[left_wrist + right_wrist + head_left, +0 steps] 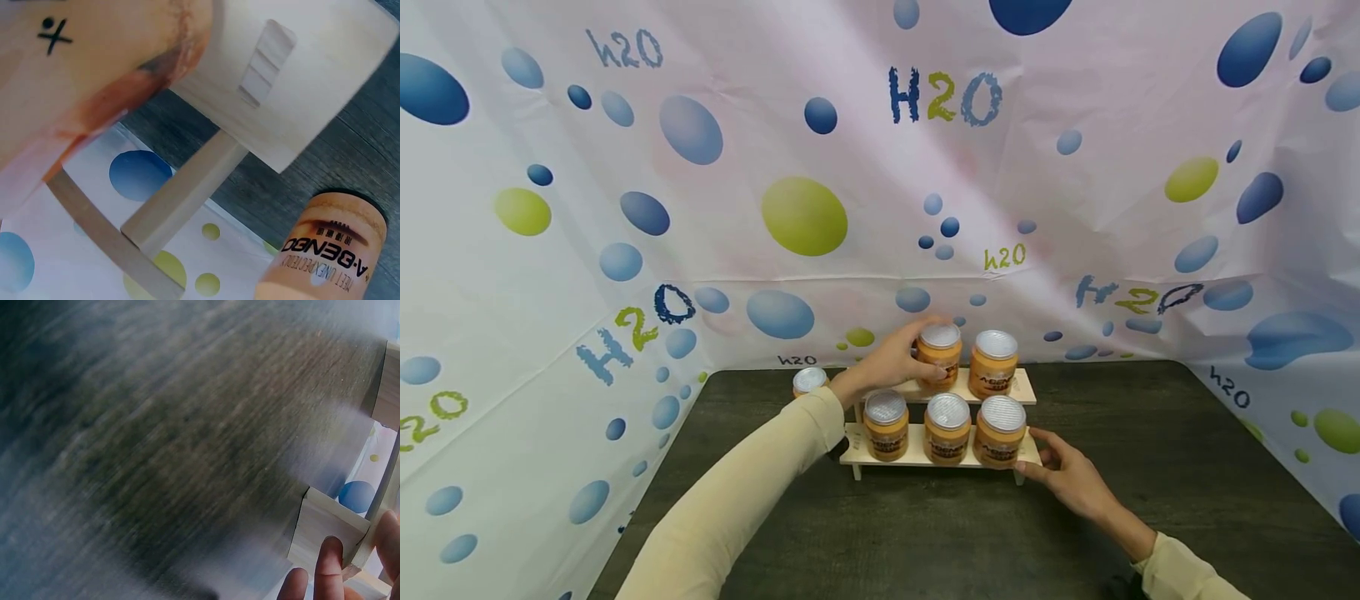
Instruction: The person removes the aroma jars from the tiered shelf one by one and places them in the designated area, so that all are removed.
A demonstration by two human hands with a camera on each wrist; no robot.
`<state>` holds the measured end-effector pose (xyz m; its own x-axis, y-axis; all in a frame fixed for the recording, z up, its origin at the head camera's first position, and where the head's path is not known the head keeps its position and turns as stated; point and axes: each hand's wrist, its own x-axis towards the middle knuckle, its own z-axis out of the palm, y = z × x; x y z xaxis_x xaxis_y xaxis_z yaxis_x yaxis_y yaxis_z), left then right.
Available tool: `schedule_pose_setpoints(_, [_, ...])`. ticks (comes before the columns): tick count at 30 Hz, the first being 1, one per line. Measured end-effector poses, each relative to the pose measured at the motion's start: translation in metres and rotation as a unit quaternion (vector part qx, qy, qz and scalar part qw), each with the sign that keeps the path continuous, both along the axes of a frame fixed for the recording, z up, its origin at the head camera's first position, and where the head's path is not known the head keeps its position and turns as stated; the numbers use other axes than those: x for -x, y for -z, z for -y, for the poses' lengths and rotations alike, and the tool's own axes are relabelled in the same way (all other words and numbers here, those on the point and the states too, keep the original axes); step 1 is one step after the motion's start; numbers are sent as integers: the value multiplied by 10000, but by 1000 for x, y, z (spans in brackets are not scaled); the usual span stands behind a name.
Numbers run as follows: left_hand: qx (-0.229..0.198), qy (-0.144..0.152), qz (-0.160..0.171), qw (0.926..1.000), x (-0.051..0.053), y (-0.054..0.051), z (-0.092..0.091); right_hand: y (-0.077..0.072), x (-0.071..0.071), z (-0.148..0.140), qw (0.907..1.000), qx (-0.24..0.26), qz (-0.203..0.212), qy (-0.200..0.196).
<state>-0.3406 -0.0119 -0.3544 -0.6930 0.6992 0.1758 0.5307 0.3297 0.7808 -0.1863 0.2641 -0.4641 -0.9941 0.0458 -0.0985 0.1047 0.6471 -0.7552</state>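
My left hand grips an orange jar with a silver lid, at the upper step of a two-step wooden stand; whether the jar rests on the board is hidden. Right of it on that step stands a second jar. Along the lower step are three more such jars, the left one, the middle one and the right one. My right hand holds the stand's lower right end, its fingers against the wooden end piece.
Another orange jar stands on the dark wood-look table, left of the stand and partly behind my left sleeve. A white sheet with coloured dots hangs behind the table and along its sides.
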Motion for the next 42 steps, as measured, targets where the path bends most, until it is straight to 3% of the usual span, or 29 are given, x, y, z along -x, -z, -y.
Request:
schedule_pose_setpoints(7, [-22, -98, -101, 9999, -1, -3, 6, 0, 0, 0, 10000, 7, 25, 18])
schedule_pose_setpoints(21, [-64, -481, 23, 9988, -1, -23, 20, 0, 0, -1, 10000, 2, -3, -30])
schedule_pose_setpoints(42, [-67, -739, -162, 9971, 1, -25, 46, 2, 2, -1, 10000, -43, 21, -29])
